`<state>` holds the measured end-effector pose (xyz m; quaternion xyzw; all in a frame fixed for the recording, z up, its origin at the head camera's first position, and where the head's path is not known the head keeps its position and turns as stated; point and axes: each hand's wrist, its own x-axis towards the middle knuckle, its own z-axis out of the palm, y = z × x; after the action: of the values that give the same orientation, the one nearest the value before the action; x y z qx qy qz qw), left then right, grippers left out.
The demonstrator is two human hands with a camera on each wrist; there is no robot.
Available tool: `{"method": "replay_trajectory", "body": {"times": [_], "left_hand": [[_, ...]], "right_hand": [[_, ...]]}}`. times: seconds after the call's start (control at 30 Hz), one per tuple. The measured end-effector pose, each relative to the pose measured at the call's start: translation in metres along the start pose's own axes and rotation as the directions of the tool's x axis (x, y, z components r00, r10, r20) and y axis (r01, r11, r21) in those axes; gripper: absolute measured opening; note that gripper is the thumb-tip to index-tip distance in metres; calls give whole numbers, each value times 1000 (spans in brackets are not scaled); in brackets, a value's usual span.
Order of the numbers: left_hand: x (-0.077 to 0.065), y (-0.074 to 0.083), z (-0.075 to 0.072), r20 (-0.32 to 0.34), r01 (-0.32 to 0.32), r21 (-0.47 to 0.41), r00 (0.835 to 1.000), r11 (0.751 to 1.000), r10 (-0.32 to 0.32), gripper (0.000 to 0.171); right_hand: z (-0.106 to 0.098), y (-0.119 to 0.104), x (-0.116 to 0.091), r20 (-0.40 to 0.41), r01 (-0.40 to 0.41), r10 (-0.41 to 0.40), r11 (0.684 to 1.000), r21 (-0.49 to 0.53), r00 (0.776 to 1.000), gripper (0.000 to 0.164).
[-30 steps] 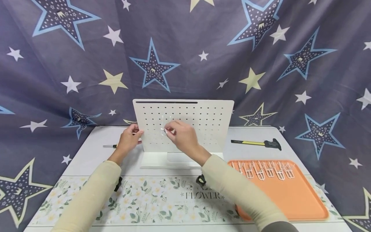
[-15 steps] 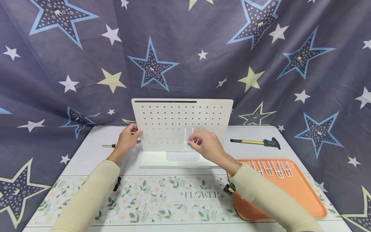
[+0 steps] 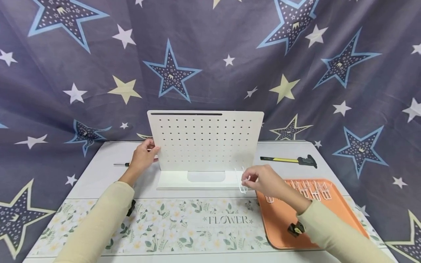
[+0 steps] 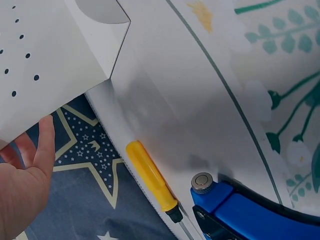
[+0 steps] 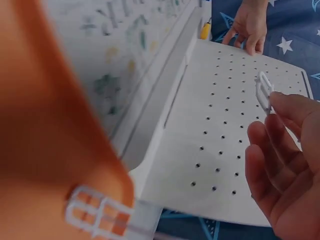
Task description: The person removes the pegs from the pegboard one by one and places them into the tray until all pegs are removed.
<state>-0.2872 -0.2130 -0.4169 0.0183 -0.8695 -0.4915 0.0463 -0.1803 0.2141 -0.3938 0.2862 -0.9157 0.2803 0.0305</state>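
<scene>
A white pegboard stands on its base, rows of holes facing me. My left hand grips its left edge, with the thumb at the front and some fingers hidden behind. My right hand pinches a white wire hook in front of the base's right end, apart from the board. In the right wrist view this hook sits between thumb and index finger, the other fingers loosely bent. Several more wire hooks lie in a row on the orange tray, partly covered by the right arm.
Behind the tray lies a black and yellow hammer-shaped tool. A screwdriver with a yellow handle lies by my left hand. A blue curved piece with a metal knob shows nearby. A flowered mat covers the table's front; a starry curtain hangs behind.
My right hand has moved right and down with the wire hook, from before the board's holes to beside the tray. My left hand stays at the board's edge.
</scene>
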Motion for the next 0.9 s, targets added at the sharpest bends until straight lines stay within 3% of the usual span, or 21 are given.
{"method": "replay_trajectory", "body": {"times": [0.17, 0.4, 0.7, 0.9], "left_hand": [[0, -1, -1, -8, -14, -6, 1000, 1000, 14, 25], [-1, 0, -1, -4, -22, -2, 1000, 1000, 22, 25], [0, -1, -1, 8, -10, -1, 1000, 1000, 10, 27], [0, 1, -1, 13, -11, 5, 1000, 1000, 11, 27]], "right_hand": [[-6, 11, -24, 51, -16, 16, 1000, 11, 999, 14], [-9, 31, -56, 34, 47, -48, 999, 26, 998, 23], [-6, 48, -88, 109, -70, 65, 997, 37, 992, 20], [1, 57, -102, 153, -76, 64, 995, 70, 986, 18]]}}
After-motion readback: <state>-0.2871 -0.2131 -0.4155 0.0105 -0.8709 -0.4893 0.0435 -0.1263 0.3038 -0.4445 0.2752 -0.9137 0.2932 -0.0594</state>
